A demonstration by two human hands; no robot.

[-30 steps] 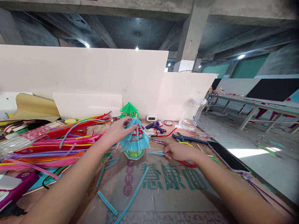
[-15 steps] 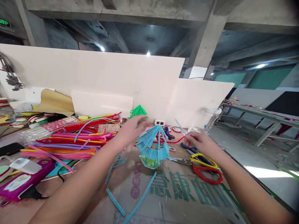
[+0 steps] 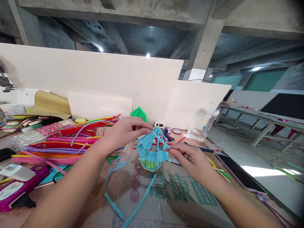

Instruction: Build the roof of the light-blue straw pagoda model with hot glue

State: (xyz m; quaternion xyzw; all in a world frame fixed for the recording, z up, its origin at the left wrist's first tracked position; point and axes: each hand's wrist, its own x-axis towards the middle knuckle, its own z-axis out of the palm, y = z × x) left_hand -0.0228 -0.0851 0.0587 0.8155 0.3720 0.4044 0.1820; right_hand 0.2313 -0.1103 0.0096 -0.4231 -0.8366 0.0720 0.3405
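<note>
A small pavilion-like model (image 3: 152, 152) with a cone roof of light-blue pipe cleaners stands on the table in front of me. Across the right slope of its roof lies a blue pipe cleaner strip (image 3: 161, 140). My right hand (image 3: 192, 158) pinches the strip's lower end between thumb and fingers. At the roof's peak, the thumb and forefinger of my left hand (image 3: 129, 131) close on the strip's upper end. Loose blue pipe cleaner pieces (image 3: 142, 202) lie nearer to me. A yellow scissor handle (image 3: 211, 162) shows partly behind my right hand.
Bundles of coloured pipe cleaners (image 3: 64, 145) and a purple power strip (image 3: 23, 186) cover the left side. Behind the model are a green roof-shaped piece (image 3: 139, 113) and a small white digital device (image 3: 159, 124). A clear jar (image 3: 204, 123) and a phone (image 3: 239, 172) are at right.
My right hand has come left to the model's roof, bringing the blue strip. My left hand has lowered slightly and closed at the peak. The view has shifted a little, showing the phone.
</note>
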